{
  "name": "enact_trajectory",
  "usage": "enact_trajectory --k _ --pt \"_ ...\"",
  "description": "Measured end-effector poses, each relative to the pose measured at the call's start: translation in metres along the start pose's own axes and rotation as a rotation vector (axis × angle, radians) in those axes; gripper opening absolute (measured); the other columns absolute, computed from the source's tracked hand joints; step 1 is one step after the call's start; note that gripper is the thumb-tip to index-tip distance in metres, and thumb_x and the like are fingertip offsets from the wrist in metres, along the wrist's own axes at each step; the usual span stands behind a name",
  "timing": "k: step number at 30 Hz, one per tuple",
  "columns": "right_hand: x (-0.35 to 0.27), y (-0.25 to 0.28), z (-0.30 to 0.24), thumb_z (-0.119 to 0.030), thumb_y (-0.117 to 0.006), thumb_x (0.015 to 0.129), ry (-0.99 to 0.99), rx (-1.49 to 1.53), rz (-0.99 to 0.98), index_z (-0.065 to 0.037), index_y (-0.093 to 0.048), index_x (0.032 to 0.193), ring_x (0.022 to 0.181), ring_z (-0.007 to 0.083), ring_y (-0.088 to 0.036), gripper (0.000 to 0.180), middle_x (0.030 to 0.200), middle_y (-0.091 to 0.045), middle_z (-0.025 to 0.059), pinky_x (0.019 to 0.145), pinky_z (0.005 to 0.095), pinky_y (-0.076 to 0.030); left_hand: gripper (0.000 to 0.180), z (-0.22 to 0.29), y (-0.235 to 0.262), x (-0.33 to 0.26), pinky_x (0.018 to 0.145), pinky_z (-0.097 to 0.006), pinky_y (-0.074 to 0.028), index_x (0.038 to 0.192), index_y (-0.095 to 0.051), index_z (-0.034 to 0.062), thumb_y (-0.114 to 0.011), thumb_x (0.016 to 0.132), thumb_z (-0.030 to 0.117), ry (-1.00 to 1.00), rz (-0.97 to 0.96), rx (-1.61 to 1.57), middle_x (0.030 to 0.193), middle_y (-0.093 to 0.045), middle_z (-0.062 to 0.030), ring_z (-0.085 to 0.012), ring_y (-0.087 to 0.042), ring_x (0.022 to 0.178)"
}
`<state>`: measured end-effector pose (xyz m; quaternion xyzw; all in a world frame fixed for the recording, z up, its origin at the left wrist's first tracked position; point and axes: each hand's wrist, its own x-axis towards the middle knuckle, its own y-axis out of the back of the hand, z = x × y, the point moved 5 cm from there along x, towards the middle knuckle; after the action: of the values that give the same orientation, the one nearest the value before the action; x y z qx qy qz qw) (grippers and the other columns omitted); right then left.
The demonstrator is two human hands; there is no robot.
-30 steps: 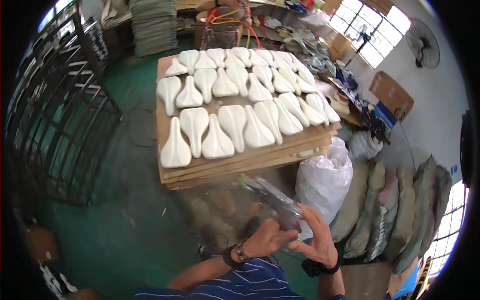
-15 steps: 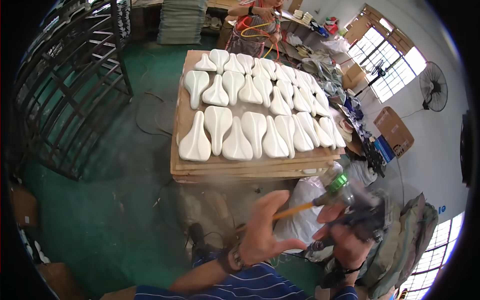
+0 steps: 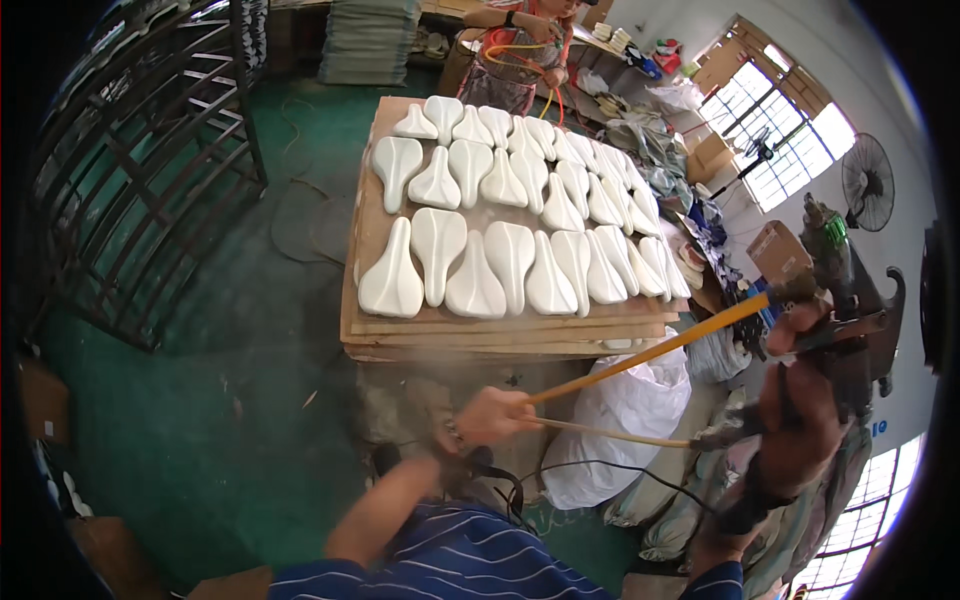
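In my right hand [image 3: 805,415], raised at the far right, is a dark spray gun [image 3: 850,290] with a green fitting and a hook. Two yellowish hoses run from it toward the left: a thick upper hose [image 3: 660,348] and a thinner lower hose [image 3: 605,433]. My left hand [image 3: 493,415] is closed around these hoses in front of my body. Beyond my hands, several white bicycle saddles [image 3: 390,275] lie in rows on a brown board stack [image 3: 420,332], noses pointing alternately away and toward me. Neither hand touches the saddles.
A dark metal rack [image 3: 150,190] stands at the left. Beneath the hoses sits a white sack [image 3: 650,395], with other sacks at the lower right. Behind the board stack, a person [image 3: 515,60] handles an orange and yellow hose. A black cable [image 3: 620,466] hangs near me.
The spray gun has gone up and to the right with my right hand. My left hand, open before, has moved down and left and closed on the hoses, now stretched between both hands.
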<state>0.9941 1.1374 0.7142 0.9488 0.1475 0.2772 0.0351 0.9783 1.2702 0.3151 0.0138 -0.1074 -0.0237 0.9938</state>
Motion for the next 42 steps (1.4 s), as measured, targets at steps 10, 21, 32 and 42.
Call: enact_trajectory --k 10,21,32,42 --pt "0.0 0.013 -0.003 -0.006 -0.07 0.088 -0.452 -0.157 -0.367 0.01 -0.052 0.14 0.082 0.0245 -0.073 0.058 0.094 -0.073 0.0196 0.068 0.0332 -0.057 0.03 -0.202 0.13 -0.248 0.08 -0.046 -0.057 0.088 -0.077 0.009 -0.072 0.084 0.038 0.792 0.102 0.776 0.091 -0.075 -0.0143 -0.0365 -0.071 0.089" --pt "-0.044 -0.092 0.037 -0.01 -0.073 0.076 -0.105 -0.518 -1.267 0.008 -0.052 0.143 0.08 0.0394 -0.067 0.072 0.1 -0.067 0.0222 0.072 0.0409 -0.051 0.056 -0.077 0.109 -0.253 0.073 -0.046 -0.057 0.081 -0.078 0.0098 -0.066 0.087 0.064 1.042 0.186 0.76 0.079 -0.074 -0.0148 -0.0367 -0.072 0.08" --pt "-0.024 -0.091 0.044 -0.007 -0.077 0.082 0.023 -0.59 -1.143 0.009 -0.057 0.136 0.071 0.0296 -0.067 0.06 0.084 -0.067 0.0183 0.063 0.036 -0.052 0.052 -0.083 0.102 -0.244 0.074 -0.045 -0.057 0.084 -0.079 0.0106 -0.064 0.09 0.061 1.01 0.145 0.719 0.082 -0.074 -0.015 -0.0364 -0.072 0.083" --pt "-0.025 -0.084 0.048 -0.018 -0.078 0.074 -0.079 -0.646 -0.967 0.006 -0.067 0.125 0.068 0.0282 -0.064 0.058 0.081 -0.065 0.016 0.065 0.0361 -0.048 0.061 -0.074 0.104 -0.221 0.064 -0.046 -0.053 0.078 -0.076 0.0056 -0.067 0.087 0.065 0.869 0.207 0.736 0.066 -0.068 -0.0158 -0.037 -0.069 0.069"
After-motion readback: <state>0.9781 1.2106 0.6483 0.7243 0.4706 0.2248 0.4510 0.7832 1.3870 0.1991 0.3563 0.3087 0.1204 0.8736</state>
